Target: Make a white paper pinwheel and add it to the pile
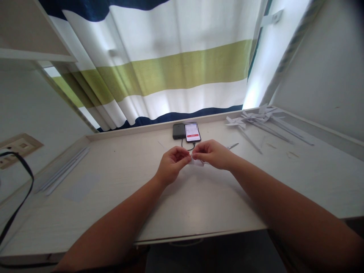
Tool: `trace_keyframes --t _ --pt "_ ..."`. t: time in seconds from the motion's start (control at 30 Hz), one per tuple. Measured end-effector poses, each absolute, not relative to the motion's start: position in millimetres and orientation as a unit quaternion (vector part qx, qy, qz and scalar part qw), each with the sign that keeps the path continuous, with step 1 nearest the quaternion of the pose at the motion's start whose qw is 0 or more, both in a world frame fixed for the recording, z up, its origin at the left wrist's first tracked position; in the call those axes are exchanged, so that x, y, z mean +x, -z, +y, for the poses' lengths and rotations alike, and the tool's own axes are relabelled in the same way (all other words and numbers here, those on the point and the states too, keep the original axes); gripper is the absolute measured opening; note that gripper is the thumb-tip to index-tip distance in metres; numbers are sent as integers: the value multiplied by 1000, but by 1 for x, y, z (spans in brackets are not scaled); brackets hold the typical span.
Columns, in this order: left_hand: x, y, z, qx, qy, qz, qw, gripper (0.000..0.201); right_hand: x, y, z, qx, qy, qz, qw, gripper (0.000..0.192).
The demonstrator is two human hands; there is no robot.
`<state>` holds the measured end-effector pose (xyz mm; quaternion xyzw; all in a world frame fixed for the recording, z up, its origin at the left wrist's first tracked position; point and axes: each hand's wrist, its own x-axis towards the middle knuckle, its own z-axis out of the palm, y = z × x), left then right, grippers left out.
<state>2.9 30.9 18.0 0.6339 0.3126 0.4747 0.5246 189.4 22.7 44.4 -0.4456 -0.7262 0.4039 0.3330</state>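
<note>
My left hand [174, 162] and my right hand [212, 154] meet over the middle of the white desk, fingertips nearly touching. Between them they pinch a small piece of white paper [199, 163], partly hidden by the fingers. How it is folded I cannot make out. Just beyond my right hand, the metal tip of a tool, maybe scissors [233, 146], pokes out. A phone [192, 132] with a lit screen lies behind my hands, beside a dark power bank [179, 131], with a cable near them.
Several paper pinwheels [236, 122] on paper sticks lie at the back right, with thin wooden bits [292, 154] nearby. Rolled paper sticks [66, 168] and a flat paper sheet [81, 186] rest at the left. A striped curtain [182, 72] hangs behind the desk [199, 212]. A black strap [24, 204] dangles at the left.
</note>
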Motion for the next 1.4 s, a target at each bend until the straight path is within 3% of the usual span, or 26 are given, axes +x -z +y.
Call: trace_keyframes --t 0.5,0.7,0.9,1.03,1.4 --pt "3 -15 32 616 -483 326 531 20 189 -44 23 -457 -402 -714 345 23" --pt "3 -13 35 622 -485 338 513 20 195 -49 24 -490 -308 -730 363 22" --pt "-3 -8 41 716 -419 360 427 13 210 -44 33 -547 -181 -781 240 13" --pt "-4 -5 43 771 -361 369 375 10 211 -34 38 -539 -168 -810 160 9" --pt "-5 -3 45 797 -323 369 352 8 196 -15 39 -524 -194 -816 149 13"
